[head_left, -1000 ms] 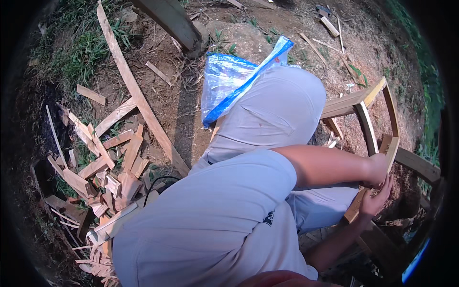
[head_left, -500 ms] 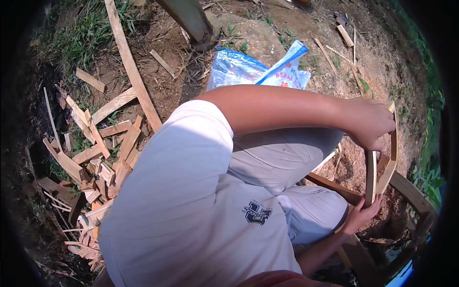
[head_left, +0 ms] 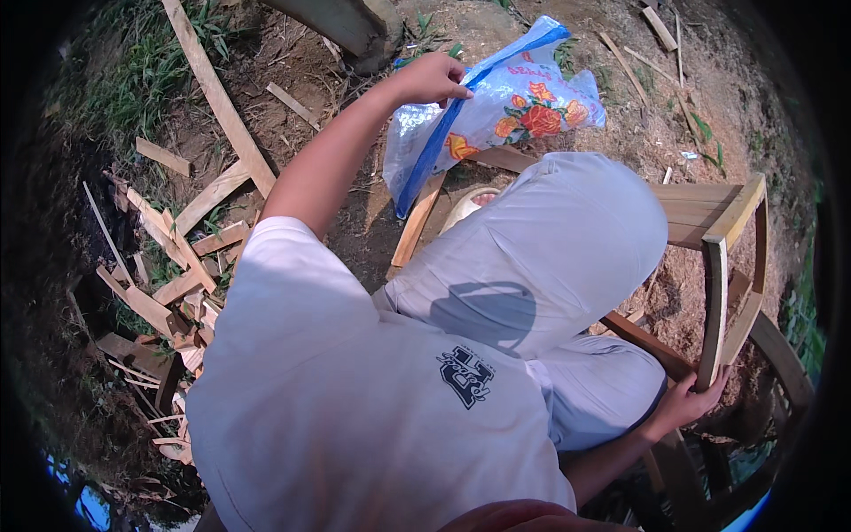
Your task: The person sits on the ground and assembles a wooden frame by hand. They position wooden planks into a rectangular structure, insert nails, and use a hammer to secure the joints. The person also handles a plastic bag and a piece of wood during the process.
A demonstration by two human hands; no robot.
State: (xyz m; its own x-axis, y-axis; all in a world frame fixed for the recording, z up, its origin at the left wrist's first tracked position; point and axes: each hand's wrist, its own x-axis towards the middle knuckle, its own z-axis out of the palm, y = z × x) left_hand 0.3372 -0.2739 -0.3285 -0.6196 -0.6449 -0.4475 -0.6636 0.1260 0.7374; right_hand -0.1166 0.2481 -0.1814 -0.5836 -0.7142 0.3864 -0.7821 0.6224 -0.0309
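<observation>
At far centre, the left hand (head_left: 429,80) pinches the bag (head_left: 505,111) by its edge, apt for presumably light, limp plastic; at right, the right hand (head_left: 684,404), half-closed, grips the likely stiff frame (head_left: 715,301) low.

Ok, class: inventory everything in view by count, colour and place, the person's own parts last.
Slatted wooden frame: 1, brown, right
Plastic bag: 1, clear, blue-edged, flowered, top centre
Wood offcuts: many, tan, mostly left
Long wooden strip: 1, tan, upper left
Post: 1, grey-brown, top edge
Grass: patches, green, upper left
Wood shavings: uncountable, tan, around frame
Dark timbers: several, brown, lower right
Footwear: 1, cream, below bag
Shirt: 1, pale grey, centre
Trousers: 1, pale grey, centre
Left hand: 1, bare, at bag's edge
Right hand: 1, bare, on frame's lower end
</observation>
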